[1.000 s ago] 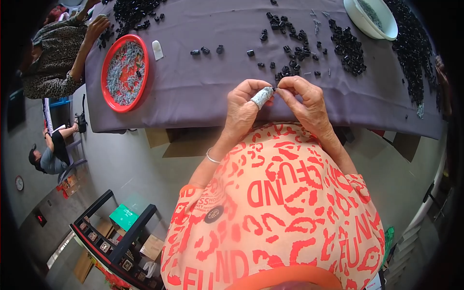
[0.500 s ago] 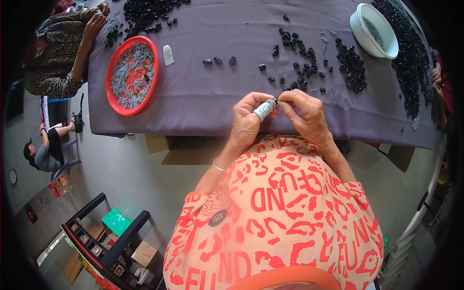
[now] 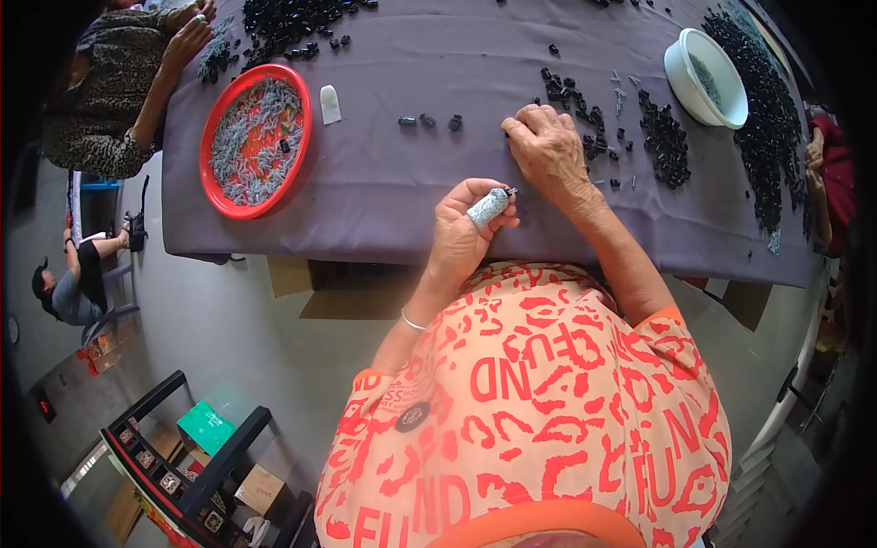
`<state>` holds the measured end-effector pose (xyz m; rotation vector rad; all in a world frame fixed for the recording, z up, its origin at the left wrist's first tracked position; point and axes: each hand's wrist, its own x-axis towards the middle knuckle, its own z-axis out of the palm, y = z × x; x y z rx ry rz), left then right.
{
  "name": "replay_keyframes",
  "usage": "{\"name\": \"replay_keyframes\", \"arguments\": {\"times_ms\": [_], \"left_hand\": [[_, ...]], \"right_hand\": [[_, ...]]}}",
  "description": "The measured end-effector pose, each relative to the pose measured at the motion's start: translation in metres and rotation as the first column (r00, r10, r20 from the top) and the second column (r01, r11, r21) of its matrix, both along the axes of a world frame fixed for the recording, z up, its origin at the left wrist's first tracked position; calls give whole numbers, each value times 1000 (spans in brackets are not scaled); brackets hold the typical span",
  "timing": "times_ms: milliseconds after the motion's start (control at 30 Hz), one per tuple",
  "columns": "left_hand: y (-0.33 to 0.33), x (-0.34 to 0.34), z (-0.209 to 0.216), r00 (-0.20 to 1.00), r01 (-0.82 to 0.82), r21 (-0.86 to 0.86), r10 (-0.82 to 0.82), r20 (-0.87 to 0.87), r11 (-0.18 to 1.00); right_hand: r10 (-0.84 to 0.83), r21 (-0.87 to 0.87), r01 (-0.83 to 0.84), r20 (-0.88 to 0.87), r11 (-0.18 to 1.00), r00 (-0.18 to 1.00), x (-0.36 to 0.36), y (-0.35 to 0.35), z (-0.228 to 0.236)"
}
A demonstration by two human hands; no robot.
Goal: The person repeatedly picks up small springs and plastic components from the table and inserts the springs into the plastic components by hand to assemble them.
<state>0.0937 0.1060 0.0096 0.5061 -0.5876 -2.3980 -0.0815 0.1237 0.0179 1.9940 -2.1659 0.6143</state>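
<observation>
My left hand [image 3: 461,233] is closed around a small grey cylindrical piece [image 3: 488,206] with a thin metal tip, held just above the near edge of the purple-grey tablecloth [image 3: 384,173]. My right hand [image 3: 548,151] lies farther out on the cloth, fingers curled down beside a scatter of small black parts [image 3: 571,91]. Whether its fingertips pinch one of the parts is hidden. Three black parts [image 3: 429,121] lie in a row to the left of that hand.
A red round tray [image 3: 258,139] of grey pieces sits at the left, with a small white piece [image 3: 330,103] beside it. A white bowl [image 3: 705,66] and heaps of black parts [image 3: 763,119] are at the right. Another person's hands [image 3: 187,36] work at the far left; a black rack [image 3: 183,466] stands on the floor.
My right hand has left the grey piece and reached out onto the cloth by the black parts. My left hand still holds the grey piece.
</observation>
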Motion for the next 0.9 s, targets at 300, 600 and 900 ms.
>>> {"name": "replay_keyframes", "arguments": {"times_ms": [300,600,900], "left_hand": [[1,0,-2,1000,-1,-41,2,24,999],[2,-2,2,991,21,-124,-4,133,992],[13,-11,19,948,97,-305,6,320,947]], "right_hand": [[-9,4,45,991,999,131,0,34,22],[52,-46,65,994,997,-101,7,70,26],[147,-155,-25,855,988,497,5,91,33]]}}
